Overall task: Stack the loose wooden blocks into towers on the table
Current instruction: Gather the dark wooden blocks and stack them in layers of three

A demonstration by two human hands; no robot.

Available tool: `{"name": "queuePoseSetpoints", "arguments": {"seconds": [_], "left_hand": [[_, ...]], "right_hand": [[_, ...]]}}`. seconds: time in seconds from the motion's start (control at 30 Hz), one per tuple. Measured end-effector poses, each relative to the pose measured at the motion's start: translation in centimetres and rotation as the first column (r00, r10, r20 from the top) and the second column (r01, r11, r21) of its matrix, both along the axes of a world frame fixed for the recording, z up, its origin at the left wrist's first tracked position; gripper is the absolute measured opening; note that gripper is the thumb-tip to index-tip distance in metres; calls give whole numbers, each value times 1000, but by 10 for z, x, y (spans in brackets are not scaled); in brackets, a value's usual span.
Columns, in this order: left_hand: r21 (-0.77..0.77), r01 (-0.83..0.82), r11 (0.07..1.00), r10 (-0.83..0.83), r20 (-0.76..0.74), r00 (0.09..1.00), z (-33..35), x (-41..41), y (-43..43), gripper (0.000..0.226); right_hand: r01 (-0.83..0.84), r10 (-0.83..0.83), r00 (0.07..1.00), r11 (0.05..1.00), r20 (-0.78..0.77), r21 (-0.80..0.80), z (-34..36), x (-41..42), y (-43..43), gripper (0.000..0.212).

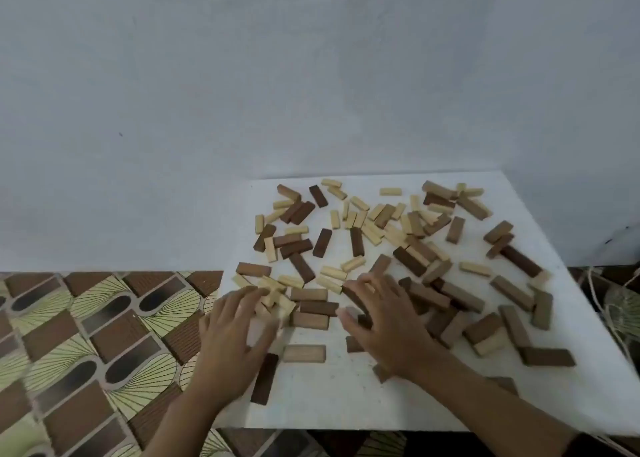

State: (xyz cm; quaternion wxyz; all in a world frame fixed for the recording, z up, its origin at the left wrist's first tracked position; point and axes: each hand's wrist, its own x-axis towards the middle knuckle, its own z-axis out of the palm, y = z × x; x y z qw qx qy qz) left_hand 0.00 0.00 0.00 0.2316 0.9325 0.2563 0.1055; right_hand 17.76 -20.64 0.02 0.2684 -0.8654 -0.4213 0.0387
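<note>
Your left hand and right hand rest spread-fingered on loose blocks toward the front edge of the tabletop, likely gathering tower stock.

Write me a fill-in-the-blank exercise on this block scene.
1. The blocks lie scattered on a ____ table.
2. The number of towers standing is ____.
3. The patterned floor shows to the table's ____.
4. The hands over the blocks number ____: left hand and right hand.

Missing words: white; zero; left; two.
</note>
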Motion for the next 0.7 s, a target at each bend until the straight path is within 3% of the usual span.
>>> {"name": "queuePoseSetpoints", "arguments": {"seconds": [0.13, 0.33, 0.7], "left_hand": [[110, 68, 992, -57, -99, 993, -48, -13, -11, 67], [190, 89, 978, -88, -16, 996, -68, 13, 4, 78], [223, 181, 958, -168, -74, 983, -70, 43, 24, 81]], "right_hand": [[-82, 91, 994, 987, 62, -137, -36, -24, 11, 69], [-25, 65, 983, 974, 171, -225, -46, -29, 31, 87], [45, -14, 995, 942, 95, -332, -45, -29, 41, 108]]}}
